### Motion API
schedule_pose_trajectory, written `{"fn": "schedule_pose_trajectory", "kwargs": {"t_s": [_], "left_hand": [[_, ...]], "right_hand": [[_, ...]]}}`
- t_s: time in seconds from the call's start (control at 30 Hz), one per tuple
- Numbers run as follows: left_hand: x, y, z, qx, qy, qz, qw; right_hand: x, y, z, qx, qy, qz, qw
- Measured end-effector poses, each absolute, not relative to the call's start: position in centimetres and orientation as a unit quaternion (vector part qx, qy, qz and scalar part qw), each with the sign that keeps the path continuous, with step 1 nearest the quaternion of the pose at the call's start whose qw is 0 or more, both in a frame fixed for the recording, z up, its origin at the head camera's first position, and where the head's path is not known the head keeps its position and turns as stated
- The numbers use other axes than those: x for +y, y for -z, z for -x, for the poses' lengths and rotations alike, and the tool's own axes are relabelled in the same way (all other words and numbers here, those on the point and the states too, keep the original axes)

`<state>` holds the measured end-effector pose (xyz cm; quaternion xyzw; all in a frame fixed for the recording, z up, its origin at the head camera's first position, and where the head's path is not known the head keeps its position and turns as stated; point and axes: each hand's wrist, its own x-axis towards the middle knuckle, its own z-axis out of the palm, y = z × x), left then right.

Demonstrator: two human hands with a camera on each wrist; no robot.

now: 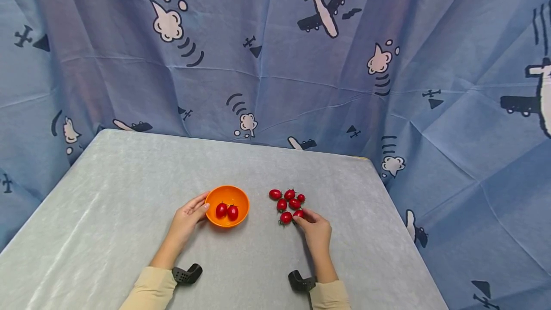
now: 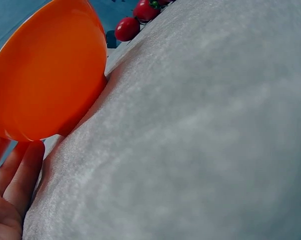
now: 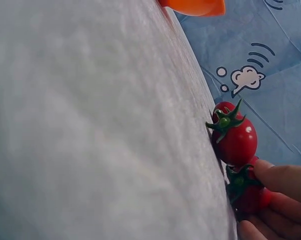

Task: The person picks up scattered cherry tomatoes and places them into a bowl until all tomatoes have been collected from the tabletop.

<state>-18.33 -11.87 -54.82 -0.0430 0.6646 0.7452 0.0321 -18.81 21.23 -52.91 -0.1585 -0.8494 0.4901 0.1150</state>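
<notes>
My left hand (image 1: 187,218) grips the left side of an orange bowl (image 1: 238,195), thumb over the rim and fingers against the outer wall. Two red cherry tomatoes (image 1: 233,213) lie inside the bowl. To the right of it, my right hand (image 1: 316,232) pinches one cherry tomato (image 1: 298,214) between thumb and fingers at the near edge of a loose group. Its green stem shows in the right wrist view, with another cherry tomato (image 3: 239,142) right beside it. Several more cherry tomatoes (image 1: 281,204) of the group lie just beyond my fingertips.
A pale cloth covers the table (image 1: 142,171). Behind it and along the right hangs a blue curtain (image 1: 275,71) printed with planes and clouds. Each wrist wears a black camera mount (image 1: 187,274), close to the tabletop.
</notes>
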Motion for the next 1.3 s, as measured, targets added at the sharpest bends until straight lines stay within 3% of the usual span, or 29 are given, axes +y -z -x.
{"fn": "schedule_pose_trajectory", "kwargs": {"t_s": [0.63,1.3], "left_hand": [[-11.9,54.4,18.3,0.666,-0.744,0.046,0.031],[-12.0,54.1,18.2,0.661,-0.748,0.048,0.039]], "right_hand": [[21.0,52.7,18.7,-0.853,-0.475,0.175,0.125],[19.6,49.3,18.6,-0.814,-0.544,0.153,0.133]]}}
